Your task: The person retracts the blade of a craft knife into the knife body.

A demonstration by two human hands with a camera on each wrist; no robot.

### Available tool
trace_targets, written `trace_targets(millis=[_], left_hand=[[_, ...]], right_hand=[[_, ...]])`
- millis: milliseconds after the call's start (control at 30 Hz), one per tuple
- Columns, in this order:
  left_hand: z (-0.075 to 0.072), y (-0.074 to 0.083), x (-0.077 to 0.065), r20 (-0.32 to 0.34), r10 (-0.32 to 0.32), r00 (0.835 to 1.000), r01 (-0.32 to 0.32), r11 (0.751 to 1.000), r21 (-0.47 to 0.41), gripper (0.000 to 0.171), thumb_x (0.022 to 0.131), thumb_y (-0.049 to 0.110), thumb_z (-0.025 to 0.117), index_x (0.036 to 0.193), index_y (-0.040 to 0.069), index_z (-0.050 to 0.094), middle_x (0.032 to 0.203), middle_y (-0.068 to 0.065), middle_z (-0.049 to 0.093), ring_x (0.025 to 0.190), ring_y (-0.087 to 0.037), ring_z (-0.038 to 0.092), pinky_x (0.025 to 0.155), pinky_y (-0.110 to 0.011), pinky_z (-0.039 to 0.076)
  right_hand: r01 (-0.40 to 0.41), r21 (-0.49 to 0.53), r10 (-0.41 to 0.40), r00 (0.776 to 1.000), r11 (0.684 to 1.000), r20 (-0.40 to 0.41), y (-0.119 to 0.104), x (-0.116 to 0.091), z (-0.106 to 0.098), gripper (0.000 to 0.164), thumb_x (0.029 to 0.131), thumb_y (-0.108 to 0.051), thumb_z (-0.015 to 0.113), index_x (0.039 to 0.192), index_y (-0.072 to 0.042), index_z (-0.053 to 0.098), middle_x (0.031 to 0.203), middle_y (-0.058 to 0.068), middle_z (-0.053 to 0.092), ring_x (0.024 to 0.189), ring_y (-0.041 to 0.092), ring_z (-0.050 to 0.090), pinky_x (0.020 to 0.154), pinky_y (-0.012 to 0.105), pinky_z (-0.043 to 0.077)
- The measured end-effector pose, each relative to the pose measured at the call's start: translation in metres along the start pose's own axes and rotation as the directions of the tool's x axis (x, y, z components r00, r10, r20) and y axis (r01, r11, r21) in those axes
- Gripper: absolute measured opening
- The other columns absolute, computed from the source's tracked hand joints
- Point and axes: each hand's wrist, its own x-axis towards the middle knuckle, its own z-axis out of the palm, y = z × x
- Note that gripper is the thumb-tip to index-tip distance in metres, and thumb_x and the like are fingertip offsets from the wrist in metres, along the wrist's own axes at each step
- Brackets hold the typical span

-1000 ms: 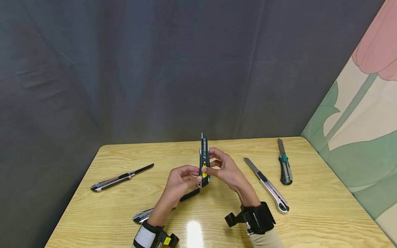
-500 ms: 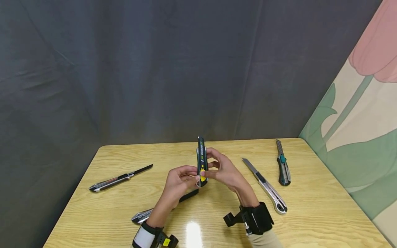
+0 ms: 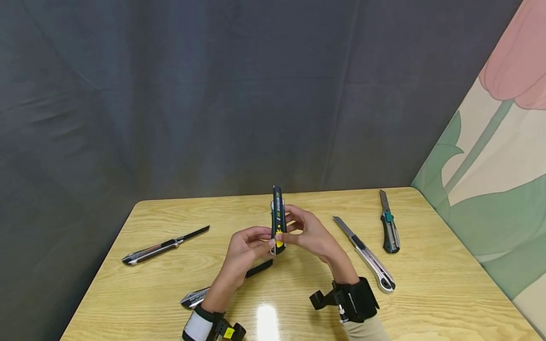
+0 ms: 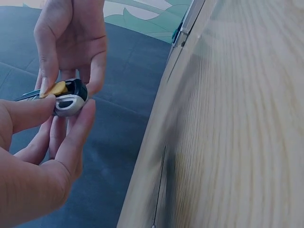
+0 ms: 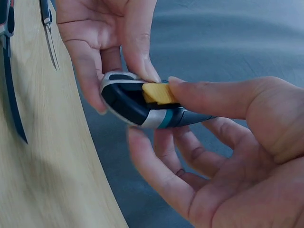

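A dark utility knife (image 3: 277, 208) stands nearly upright between both hands, raised above the table. My left hand (image 3: 245, 250) pinches its lower end between thumb and fingers. From the other side, my right hand (image 3: 313, 235) grips the body, its fingers behind and its thumb at the yellow slider (image 5: 159, 93). In the right wrist view, the rounded handle end shows silver, black and teal parts. The left wrist view shows both thumbs meeting near the slider. Below my left forearm lies another cutter (image 3: 259, 269), partly hidden by that arm.
A silver cutter with a dark blade (image 3: 166, 245) lies at the left of the wooden table (image 3: 324, 303). Right of my hands rest a silver snap-off cutter (image 3: 371, 260) and a teal-and-black one (image 3: 391, 232), blades out. A dark curtain (image 3: 239, 94) hangs behind.
The held knife has turned slightly, showing more of its dark front face. Both hands keep their grip in nearly the same place. The head view has shifted a little.
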Motion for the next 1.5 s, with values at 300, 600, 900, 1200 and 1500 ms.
trace_targets(millis=[300, 600, 900, 1200, 1500], left_hand=[[-0.006, 0.004, 0.001, 0.002, 0.032, 0.999, -0.032, 0.998, 0.047, 0.027, 0.084, 0.018, 0.071, 0.109, 0.01, 0.067, 0.108, -0.016, 0.064, 0.09, -0.028, 0.064, 0.081, -0.056, 0.057], [-0.003, 0.004, 0.001, -0.009, 0.043, 0.999, -0.042, 0.998, 0.048, 0.025, 0.082, 0.011, 0.071, 0.106, 0.004, 0.067, 0.105, -0.019, 0.065, 0.085, -0.029, 0.063, 0.075, -0.044, 0.061], [-0.005, 0.003, -0.001, -0.038, 0.044, 0.998, -0.042, 0.997, 0.069, 0.025, 0.082, 0.009, 0.072, 0.106, 0.004, 0.067, 0.105, -0.018, 0.066, 0.083, -0.029, 0.063, 0.072, -0.041, 0.062], [-0.004, 0.004, -0.002, -0.029, 0.02, 0.999, -0.019, 0.999, 0.034, 0.025, 0.083, 0.008, 0.07, 0.107, 0.002, 0.066, 0.107, -0.021, 0.065, 0.085, -0.031, 0.063, 0.079, -0.054, 0.058], [0.001, 0.0, 0.0, 0.044, -0.048, 0.998, 0.046, 0.998, 0.036, 0.025, 0.084, 0.004, 0.067, 0.109, 0.0, 0.063, 0.104, -0.024, 0.061, 0.087, -0.03, 0.065, 0.079, -0.057, 0.057]], right_hand=[[-0.096, 0.201, 0.106, 0.994, 0.975, -0.04, 0.0, 0.002, 0.009, 0.041, 0.085, -0.017, 0.07, 0.124, -0.021, 0.058, 0.106, 0.022, 0.057, 0.088, 0.03, 0.063, 0.077, 0.061, 0.056], [-0.043, 0.181, 0.055, 0.997, 0.983, -0.062, 0.004, 0.001, 0.011, 0.043, 0.085, -0.009, 0.069, 0.125, -0.017, 0.057, 0.103, 0.025, 0.056, 0.085, 0.033, 0.059, 0.069, 0.053, 0.06], [-0.006, 0.145, 0.008, 1.0, 0.989, -0.014, -0.016, -0.007, 0.015, 0.057, 0.08, 0.004, 0.069, 0.132, -0.007, 0.05, 0.106, 0.032, 0.052, 0.092, 0.042, 0.056, 0.077, 0.065, 0.055], [-0.013, 0.082, 0.014, 1.0, 0.997, -0.003, -0.024, -0.008, 0.013, 0.059, 0.079, 0.004, 0.069, 0.133, -0.006, 0.049, 0.106, 0.031, 0.052, 0.09, 0.04, 0.055, 0.074, 0.06, 0.057], [-0.108, 0.106, 0.101, 0.992, 0.988, 0.069, 0.012, -0.001, 0.001, 0.051, 0.079, -0.006, 0.073, 0.127, -0.011, 0.054, 0.104, 0.026, 0.058, 0.084, 0.032, 0.063, 0.075, 0.057, 0.058]])
